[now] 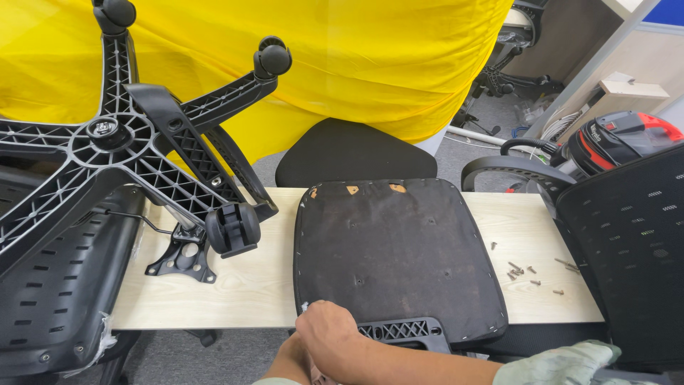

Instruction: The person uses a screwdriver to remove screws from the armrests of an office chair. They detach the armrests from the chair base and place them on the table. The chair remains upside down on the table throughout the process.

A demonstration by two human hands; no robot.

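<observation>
A right hand (326,329) closes in a loose fist over the near left corner of an upturned seat cushion (395,249), which lies on a pale wooden table (249,285). What the fingers pinch cannot be made out. The left hand is hidden beneath the forearm. Loose screws (524,271) lie to the right.

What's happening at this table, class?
A person has an office chair in parts on a wooden table. One hand rests at the near edge of the upturned seat pad; which hand it is can't be told. The wheeled base lies at left, loose screws at right.
</observation>
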